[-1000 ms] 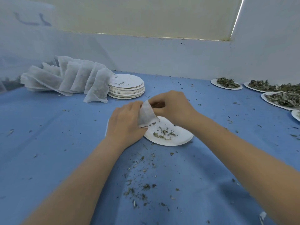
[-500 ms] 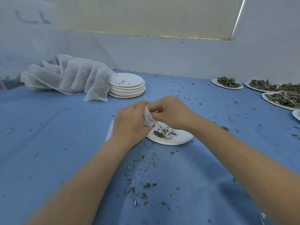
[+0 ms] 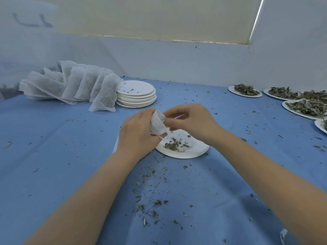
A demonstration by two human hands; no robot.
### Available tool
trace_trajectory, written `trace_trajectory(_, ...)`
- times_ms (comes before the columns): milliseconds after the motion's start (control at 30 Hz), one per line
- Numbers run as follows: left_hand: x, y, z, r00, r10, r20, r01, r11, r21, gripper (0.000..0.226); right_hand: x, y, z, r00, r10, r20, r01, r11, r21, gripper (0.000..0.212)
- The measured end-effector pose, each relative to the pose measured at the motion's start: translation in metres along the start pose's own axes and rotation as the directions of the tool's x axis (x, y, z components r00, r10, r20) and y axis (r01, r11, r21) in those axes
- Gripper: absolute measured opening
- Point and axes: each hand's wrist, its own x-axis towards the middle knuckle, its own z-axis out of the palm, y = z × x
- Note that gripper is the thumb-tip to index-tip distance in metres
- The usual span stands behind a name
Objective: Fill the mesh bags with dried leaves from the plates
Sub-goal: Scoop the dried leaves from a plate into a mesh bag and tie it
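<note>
A blue table cover (image 3: 53, 138) is spanning the work surface, littered with leaf crumbs. At far left, a row of filled mesh bags (image 3: 74, 85) is leaning against a stack of empty plates (image 3: 136, 96). At far right, plates of dried leaves (image 3: 245, 90) are sitting in a cluster. At centre, a white plate (image 3: 194, 151) is holding a few leaf scraps (image 3: 172, 146). The left hand (image 3: 138, 133) is gripping a mesh bag (image 3: 157, 124) above the plate's left edge, fingers curled round it. The right hand (image 3: 192, 121) is pinching the bag's top edge.
</note>
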Motion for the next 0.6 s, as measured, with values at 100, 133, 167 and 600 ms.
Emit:
trace_trajectory(100, -0.001, 0.001, 0.0, 0.999, 0.046, -0.012, -0.045, 0.998, 0.033, 0.048, -0.002, 0.001, 0.005, 0.982, -0.143, -0.127, 0.114, 0.971, -0.212, 0.014)
trace_trajectory(133, -0.001, 0.002, 0.001, 0.998, 0.061, -0.007, -0.06, 0.997, 0.048, 0.049, -0.003, -0.001, 0.006, 0.968, -0.198, -0.151, 0.155, 0.953, -0.26, 0.015)
trace_trajectory(167, -0.001, 0.002, 0.0, 0.997, 0.071, -0.003, -0.071, 0.996, 0.058, 0.049, -0.004, -0.002, 0.008, 0.955, -0.248, -0.165, 0.197, 0.941, -0.277, 0.015)
trace_trajectory(600, 0.007, -0.01, -0.014, 0.997, -0.058, -0.05, 0.061, 0.996, 0.071, 0.049, 0.022, -0.017, -0.008, 0.967, -0.226, 0.121, 0.223, 0.974, 0.042, 0.031)
